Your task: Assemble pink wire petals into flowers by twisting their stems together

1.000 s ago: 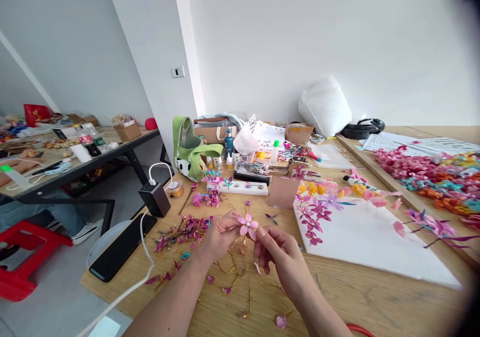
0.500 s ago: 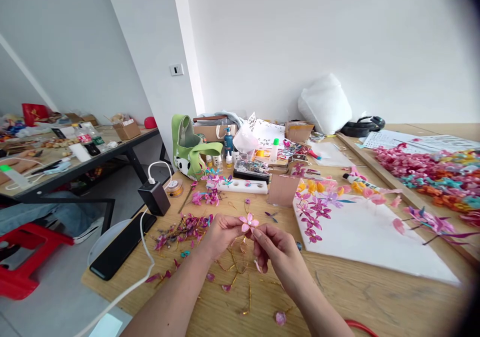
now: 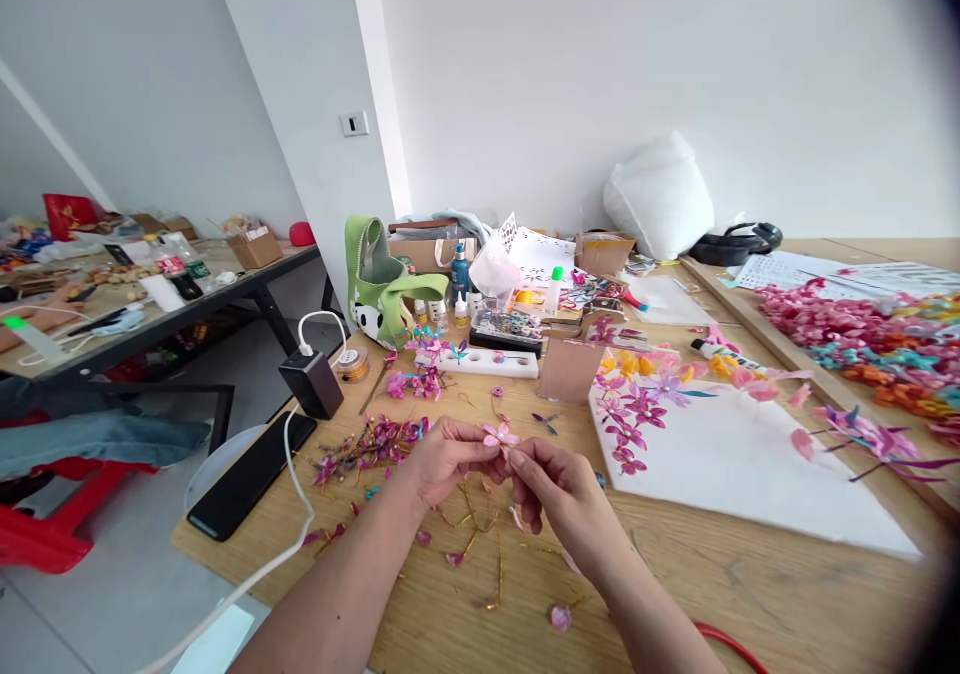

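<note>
A small pink wire flower [image 3: 500, 437] is held up between both hands over the wooden table [image 3: 750, 594]. My left hand [image 3: 442, 459] pinches it from the left, fingers closed. My right hand [image 3: 559, 489] pinches it from the right, fingers closed too. Gold wire stems [image 3: 480, 529] and loose pink petals [image 3: 561, 616] lie on the table under the hands. A heap of purple wire flowers [image 3: 371, 446] lies just left of my left hand.
A white board [image 3: 735, 479] with pink and yellow flowers stands at right. Glue bottles, a green bag [image 3: 375, 289], a black charger [image 3: 311, 384] with white cable and a black phone [image 3: 251, 474] crowd the left and back. Another table [image 3: 112, 304] is far left.
The pink flower has tilted from facing me to lying flatter, and both hands have dropped slightly. The view has shifted a little.
</note>
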Available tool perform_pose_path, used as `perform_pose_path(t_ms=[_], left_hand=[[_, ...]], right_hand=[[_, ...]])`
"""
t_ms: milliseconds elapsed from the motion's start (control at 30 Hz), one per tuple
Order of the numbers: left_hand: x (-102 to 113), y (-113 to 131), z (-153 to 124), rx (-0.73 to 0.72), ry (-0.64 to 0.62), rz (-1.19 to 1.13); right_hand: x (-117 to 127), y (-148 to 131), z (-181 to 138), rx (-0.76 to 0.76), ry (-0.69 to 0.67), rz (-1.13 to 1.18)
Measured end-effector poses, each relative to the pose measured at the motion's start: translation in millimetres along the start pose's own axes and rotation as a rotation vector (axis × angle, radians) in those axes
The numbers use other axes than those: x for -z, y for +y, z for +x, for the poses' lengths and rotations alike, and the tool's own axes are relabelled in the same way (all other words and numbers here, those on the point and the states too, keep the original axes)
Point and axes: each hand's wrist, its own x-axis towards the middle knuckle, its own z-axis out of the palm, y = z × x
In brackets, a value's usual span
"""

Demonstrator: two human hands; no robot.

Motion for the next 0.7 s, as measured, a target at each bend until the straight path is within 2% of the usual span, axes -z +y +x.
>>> perform_pose_path(t_ms=[300,700], left_hand=[[4.6,-0.9,2.2,0.121,0.024,-0.022],[8.2,-4.4,1.6,0.099,0.002,0.052]], right_hand=[[0.2,-5.7,-0.2,-0.054,-0.001,0.037],[0.2,-3.1,-0.6,-0.078,0.038,0.093]])
